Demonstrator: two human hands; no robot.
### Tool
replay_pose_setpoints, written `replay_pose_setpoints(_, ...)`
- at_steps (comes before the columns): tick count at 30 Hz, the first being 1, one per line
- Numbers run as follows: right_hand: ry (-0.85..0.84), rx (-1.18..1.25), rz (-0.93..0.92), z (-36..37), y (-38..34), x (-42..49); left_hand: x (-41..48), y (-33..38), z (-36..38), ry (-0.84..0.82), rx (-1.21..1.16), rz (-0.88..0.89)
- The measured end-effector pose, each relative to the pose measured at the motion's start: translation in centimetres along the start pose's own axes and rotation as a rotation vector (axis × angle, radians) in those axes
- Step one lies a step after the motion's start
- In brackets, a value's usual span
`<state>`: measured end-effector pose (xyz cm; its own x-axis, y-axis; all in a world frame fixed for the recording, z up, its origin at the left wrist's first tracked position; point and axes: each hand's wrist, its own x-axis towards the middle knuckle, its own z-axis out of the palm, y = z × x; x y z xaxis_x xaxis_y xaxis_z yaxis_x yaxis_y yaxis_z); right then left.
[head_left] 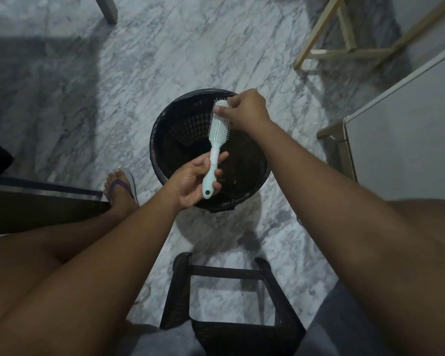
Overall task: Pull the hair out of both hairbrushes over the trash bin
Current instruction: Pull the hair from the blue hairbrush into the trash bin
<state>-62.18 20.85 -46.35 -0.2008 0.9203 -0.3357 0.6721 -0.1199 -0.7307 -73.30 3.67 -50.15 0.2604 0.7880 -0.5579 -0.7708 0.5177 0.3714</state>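
A pale mint hairbrush [217,136] is held over the open mouth of a black trash bin [257,181], its bristles facing up and its head pointing to the far side. The left hand [193,182] grips the handle at the near end, fingers curled under it and the thumb laid over the top, so the hand is closed around the brush. The right hand [244,109] reaches in from the right to the far tip of the brush head, its fingers drawn together in a pinch at the bristles; whether any hair is caught between them cannot be told from this view. The bin, round and lined with a dark bag, shows a woven basket pattern on its inner wall and stands on a grey-and-white marble floor [113,73]. Just left of the bin, a foot in a purple-strapped sandal [121,186] rests on the floor. Both bare forearms stretch out from the near edge, above the person's knees. Between the knees, close to the camera, sits a dark stool [229,291]. At the far right stands a light wooden frame [344,47], and a pale cabinet [401,129] fills the right side.
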Motion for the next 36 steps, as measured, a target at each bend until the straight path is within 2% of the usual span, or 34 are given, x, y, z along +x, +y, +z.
replay_pose_setpoints(5,0.029,-0.154,-0.038,-0.8,-0.5,-0.4,0.0,-0.5,-0.1,0.005,0.011,-0.003)
replay_pose_setpoints(10,0.160,0.014,-0.024,-1.0,0.4,-2.0,0.3,-0.2,0.0,0.030,-0.064,0.049)
replay_pose_setpoints(11,0.108,0.100,0.034,-0.9,0.6,-2.3,0.4,0.0,0.1,0.031,-0.075,0.057)
replay_pose_setpoints(13,-0.121,0.279,0.145,-0.9,0.8,-2.8,0.4,0.3,0.1,0.019,-0.068,0.050)
replay_pose_setpoints(15,-0.325,0.376,0.135,-1.1,0.8,-3.4,0.3,0.3,0.0,-0.012,-0.049,0.028)
replay_pose_setpoints(16,-0.366,0.400,0.109,-1.2,0.8,-3.5,0.3,0.3,0.0,-0.021,-0.048,0.019)
replay_pose_setpoints(18,-0.314,0.348,0.085,-1.4,0.5,-3.4,0.3,0.2,0.0,-0.024,-0.062,0.018)
replay_pose_setpoints(21,-0.024,0.164,0.084,-1.2,0.7,-2.5,0.3,0.1,0.1,-0.004,-0.067,0.024)
replay_pose_setpoints(23,0.082,0.180,0.098,-0.9,0.4,-1.9,0.2,0.0,0.1,0.012,-0.048,0.023)
replay_pose_setpoints(25,-0.011,0.160,0.045,-0.6,-0.4,-2.1,0.2,-0.3,0.2,0.027,-0.026,0.013)
replay_pose_setpoints(28,-0.182,-0.167,-0.127,0.0,-1.1,-2.1,0.4,-0.6,0.6,0.049,0.046,-0.001)
replay_pose_setpoints(31,-0.047,-0.281,-0.170,0.8,-1.6,-1.5,0.5,-0.8,0.9,0.047,0.088,0.001)
replay_pose_setpoints(33,0.078,-0.253,-0.142,0.8,-1.8,-1.0,0.4,-0.8,0.8,0.032,0.093,0.004)
replay_pose_setpoints(36,0.145,-0.199,-0.095,0.5,-2.0,-0.4,0.3,-0.6,0.7,0.008,0.085,-0.004)
